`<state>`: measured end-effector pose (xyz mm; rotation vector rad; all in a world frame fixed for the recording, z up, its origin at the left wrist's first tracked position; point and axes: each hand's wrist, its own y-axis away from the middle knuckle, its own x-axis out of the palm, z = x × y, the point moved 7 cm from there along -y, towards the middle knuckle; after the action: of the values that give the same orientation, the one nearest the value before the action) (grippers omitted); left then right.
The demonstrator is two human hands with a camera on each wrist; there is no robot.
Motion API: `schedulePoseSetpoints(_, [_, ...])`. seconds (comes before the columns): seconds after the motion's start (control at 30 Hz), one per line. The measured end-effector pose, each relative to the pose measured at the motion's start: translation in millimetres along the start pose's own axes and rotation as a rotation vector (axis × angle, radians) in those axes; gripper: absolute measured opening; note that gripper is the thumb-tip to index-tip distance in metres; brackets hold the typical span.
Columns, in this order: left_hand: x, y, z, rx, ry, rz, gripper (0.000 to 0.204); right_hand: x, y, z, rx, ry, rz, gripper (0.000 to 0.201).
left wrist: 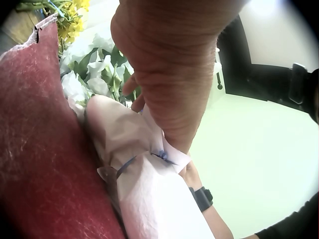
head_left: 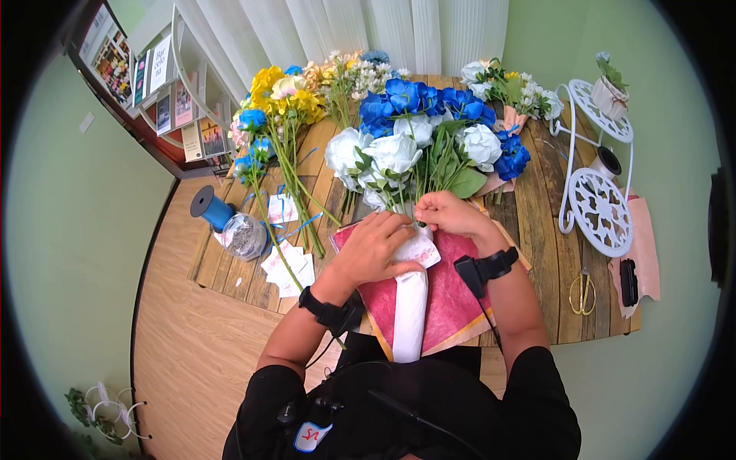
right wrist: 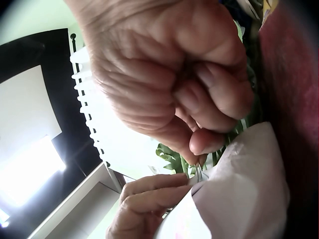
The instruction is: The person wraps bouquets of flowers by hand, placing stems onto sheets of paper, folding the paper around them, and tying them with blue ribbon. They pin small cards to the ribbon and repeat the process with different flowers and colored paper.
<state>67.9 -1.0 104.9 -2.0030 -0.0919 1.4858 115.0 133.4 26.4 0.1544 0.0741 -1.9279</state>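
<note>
A bouquet of white (head_left: 392, 153) and blue flowers (head_left: 402, 96) lies on pink wrapping paper (head_left: 460, 268). White paper (head_left: 410, 314) wraps its stems, tied with a thin blue ribbon (left wrist: 162, 156). My left hand (head_left: 376, 245) lies across the wrap and holds a small pink-printed card (head_left: 422, 251) against it; in the right wrist view its fingers (right wrist: 154, 191) reach the paper's edge. Close beside them, my right hand (head_left: 452, 215) pinches a thin, shiny metal pin (right wrist: 199, 172) between thumb and forefinger, at the top of the wrap. The palm hides part of the stems in the left wrist view.
Left on the wooden table are yellow flowers (head_left: 287, 96), a blue ribbon spool (head_left: 213, 207), a jar of small silvery pieces (head_left: 244, 236) and cards (head_left: 287, 264). To the right stand a white two-tier stand (head_left: 600, 211) and gold-handled scissors (head_left: 583, 291).
</note>
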Motion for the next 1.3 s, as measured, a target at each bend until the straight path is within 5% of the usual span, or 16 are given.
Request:
schedulePoseSetpoints(0.47, [2, 1, 0, -0.002, 0.051, -0.004, 0.051, -1, 12, 31, -0.049, 0.368, -0.121, 0.013])
schedulePoseSetpoints(0.8, [2, 2, 0, -0.009, 0.059, -0.012, 0.051, 4, 19, 42, -0.040, 0.434, -0.052, 0.019])
schedulePoseSetpoints(0.9, [2, 3, 0, -0.005, 0.054, -0.017, 0.051, 6, 20, 51, -0.149, 0.539, -0.105, 0.020])
schedulePoseSetpoints(1.3, [2, 2, -2, -0.004, 0.060, -0.022, 0.050, 11, 24, 58, -0.030, 0.609, -0.078, 0.016])
